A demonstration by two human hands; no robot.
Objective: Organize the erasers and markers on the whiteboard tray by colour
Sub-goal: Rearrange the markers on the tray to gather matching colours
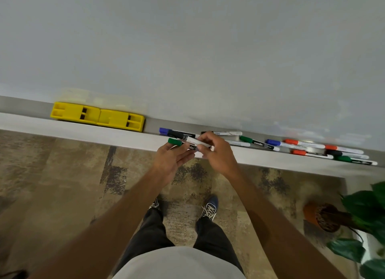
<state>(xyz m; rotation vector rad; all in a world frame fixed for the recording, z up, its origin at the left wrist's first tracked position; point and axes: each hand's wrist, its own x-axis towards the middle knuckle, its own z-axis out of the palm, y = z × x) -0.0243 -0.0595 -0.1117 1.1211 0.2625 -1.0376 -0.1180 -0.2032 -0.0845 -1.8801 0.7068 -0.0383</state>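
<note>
A grey tray [73, 129] runs under the whiteboard [187, 49]. Two yellow erasers [98, 116] sit end to end at its left. My left hand [173, 160] holds a green-capped marker [175, 141] just over the tray's front edge. My right hand [216, 149] pinches a white marker [195, 141] lying across the green one. A blue-capped marker [165, 131] and a black one [181, 134] lie behind my hands. To the right lie another green marker [256, 142], a blue one [274, 142], three red ones [291, 141] and more dark and green ones [343, 158].
A potted plant [325, 216] with big green leaves stands on the patterned carpet [62, 174] at the lower right. My feet in dark shoes stand close under the tray.
</note>
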